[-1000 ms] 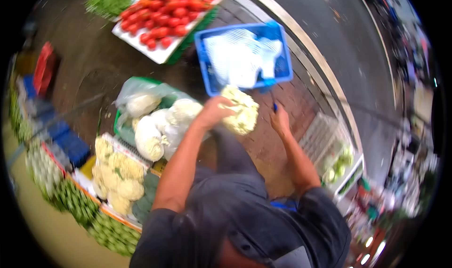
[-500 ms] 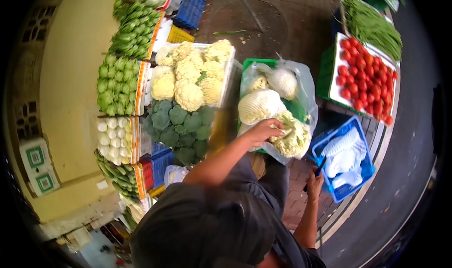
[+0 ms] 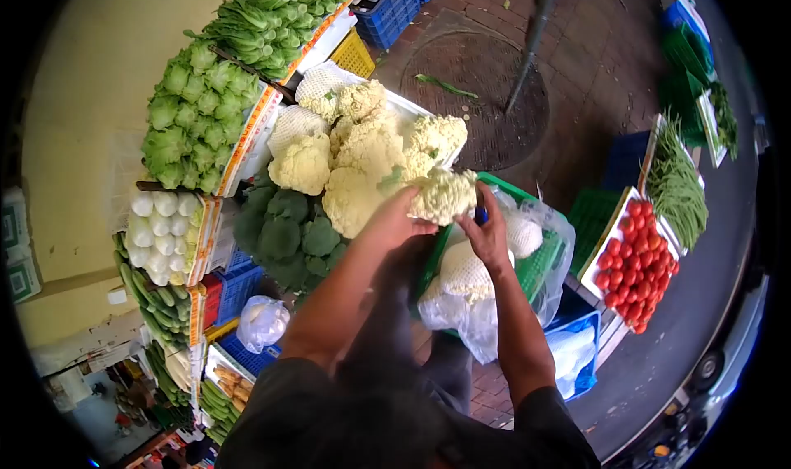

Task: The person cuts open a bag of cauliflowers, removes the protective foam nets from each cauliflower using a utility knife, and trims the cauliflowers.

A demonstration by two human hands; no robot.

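Between my two hands is a pale cauliflower (image 3: 445, 197). My left hand (image 3: 395, 219) grips its left side, fingers partly hidden. On its right side is my right hand (image 3: 489, 228), closed around a blue-handled tool (image 3: 481, 214) with its fingers against the cauliflower; the tool's blade cannot be made out. A tray heaped with cauliflowers (image 3: 362, 152) lies just beyond my left hand. Below and right of my hands, a green crate (image 3: 540, 264) holds cauliflowers in white netting (image 3: 466, 269) and clear plastic.
Broccoli (image 3: 287, 236) sits left of my left arm. Leafy greens (image 3: 198, 119) and white vegetables (image 3: 161, 232) line the left wall. Tomatoes (image 3: 634, 263), green beans (image 3: 676, 193) and a blue basket (image 3: 587, 377) with white netting stand at right. A pole (image 3: 531, 44) rises near the round cover.
The view has turned left. My left hand has carried the cauliflower from above the green crate toward the cauliflower tray. My right hand has come up from beside the blue basket to meet it.
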